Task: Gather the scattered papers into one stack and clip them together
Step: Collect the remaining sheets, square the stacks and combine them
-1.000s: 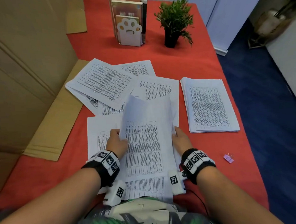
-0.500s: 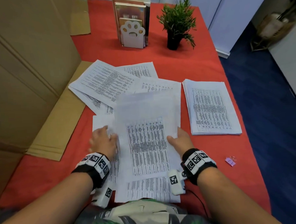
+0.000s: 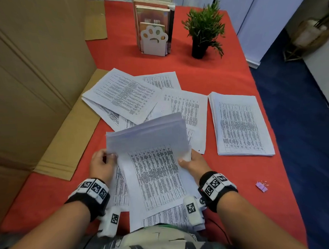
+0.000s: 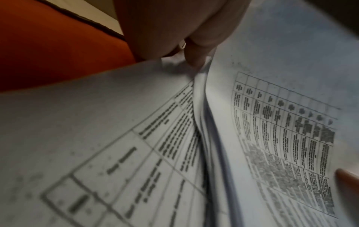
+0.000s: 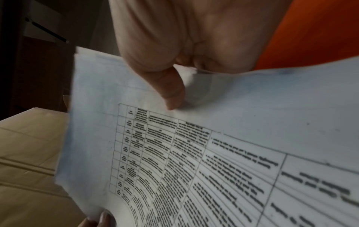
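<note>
A bundle of printed sheets is held near the table's front edge, its far end curled up. My left hand pinches its left edge and my right hand grips its right edge, thumb on top. In the left wrist view the left hand meets the bundle's edge above a flat sheet. The right wrist view shows the right hand's thumb pressing on the top page. Loose sheets fan out behind, and a squared stack lies at the right. A small pink binder clip lies near the right edge.
A flattened cardboard sheet lies along the left of the red table beside a large carton. Books in a paw-shaped bookend and a potted plant stand at the back. Blue floor drops off to the right.
Half a second ago my left hand lay off to the left on a lower sheet and the bundle lay flatter. Now that hand pinches the bundle's left edge and the far end curls upward.
</note>
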Demonstrator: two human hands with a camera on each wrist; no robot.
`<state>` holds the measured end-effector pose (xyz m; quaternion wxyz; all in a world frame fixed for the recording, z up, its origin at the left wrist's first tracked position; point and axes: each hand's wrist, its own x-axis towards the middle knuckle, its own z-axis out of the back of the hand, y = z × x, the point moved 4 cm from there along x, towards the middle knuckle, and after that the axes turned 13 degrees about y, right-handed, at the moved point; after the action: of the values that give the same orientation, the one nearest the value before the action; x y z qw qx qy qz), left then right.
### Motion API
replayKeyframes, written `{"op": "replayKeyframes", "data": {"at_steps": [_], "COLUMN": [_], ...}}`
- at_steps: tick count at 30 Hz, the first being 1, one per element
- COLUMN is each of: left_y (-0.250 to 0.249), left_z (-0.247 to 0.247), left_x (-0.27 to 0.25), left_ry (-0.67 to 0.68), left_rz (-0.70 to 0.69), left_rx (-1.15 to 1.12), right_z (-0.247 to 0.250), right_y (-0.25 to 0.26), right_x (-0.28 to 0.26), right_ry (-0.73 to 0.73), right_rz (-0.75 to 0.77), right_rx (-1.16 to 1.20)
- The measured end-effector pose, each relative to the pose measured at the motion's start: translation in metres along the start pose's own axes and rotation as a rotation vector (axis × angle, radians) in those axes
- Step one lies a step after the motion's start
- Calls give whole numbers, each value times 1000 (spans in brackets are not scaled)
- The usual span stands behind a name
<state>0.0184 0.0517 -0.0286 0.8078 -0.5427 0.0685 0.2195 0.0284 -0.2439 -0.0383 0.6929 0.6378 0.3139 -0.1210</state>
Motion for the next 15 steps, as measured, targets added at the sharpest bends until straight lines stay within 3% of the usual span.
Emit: {"op": "replayKeyframes", "data": {"at_steps": [5, 7, 10, 15], "left_y": [-14, -18, -17, -22], "left_z": [-10, -18, -30, -50], "left_x": [5, 11, 25, 27], "left_ry": [85, 134, 135, 168], "left_rz": [10, 5, 20, 11], "left_rx": [-78, 21, 243, 384], "right_z": [-2, 5, 21, 34], "right_y": [0, -3, 3, 3], "right_x": [7, 10, 7, 4], "right_ry": [-30, -161, -401, -463], "right_rz": [41, 54, 27, 1], "right_rx": [48, 20, -240, -237]}}
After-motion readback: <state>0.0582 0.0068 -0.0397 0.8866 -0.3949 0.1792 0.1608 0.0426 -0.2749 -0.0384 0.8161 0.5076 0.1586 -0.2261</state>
